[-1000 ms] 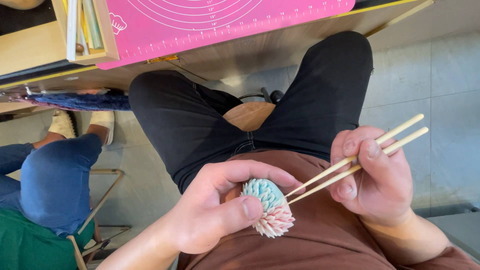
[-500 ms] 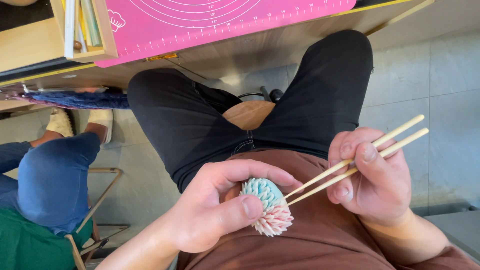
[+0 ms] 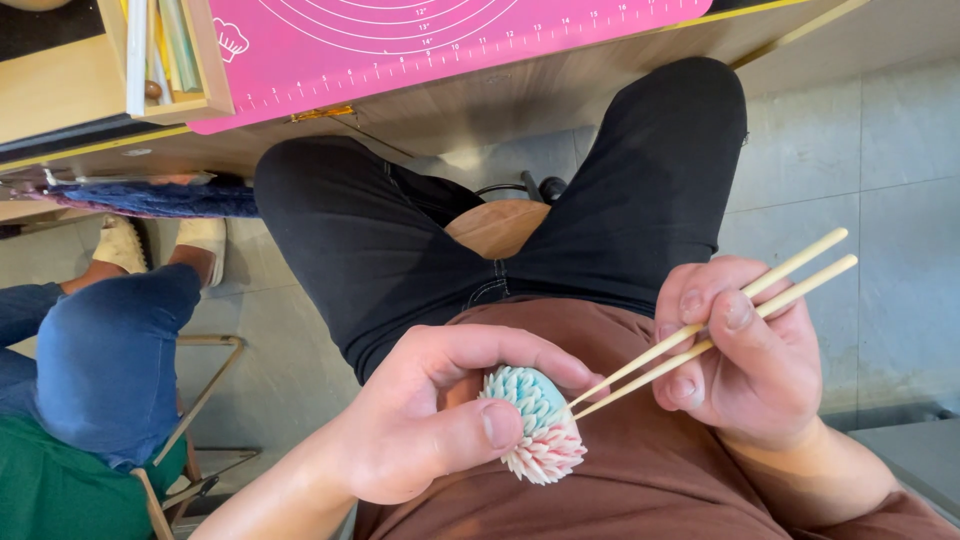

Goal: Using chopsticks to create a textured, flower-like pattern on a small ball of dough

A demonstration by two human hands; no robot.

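My left hand point(image 3: 430, 420) grips a small ball of dough point(image 3: 537, 425) over my lap. The ball is teal on top and pale pink below, covered in rows of pinched petal-like spikes. My right hand point(image 3: 745, 350) holds a pair of pale wooden chopsticks point(image 3: 715, 320), their tips touching the ball's right side. My thumb and fingers wrap the ball's left and upper sides.
A pink pastry mat point(image 3: 440, 45) lies on a wooden table point(image 3: 560, 95) above my knees. A wooden box point(image 3: 170, 60) with thin tools sits at its left. Another person in blue jeans point(image 3: 110, 350) sits on a chair at left. Grey floor tiles point(image 3: 850, 150) lie to the right.
Hardly anything differs: the chopsticks and ball stay in nearly the same place, with only slight shifts of my fingers.
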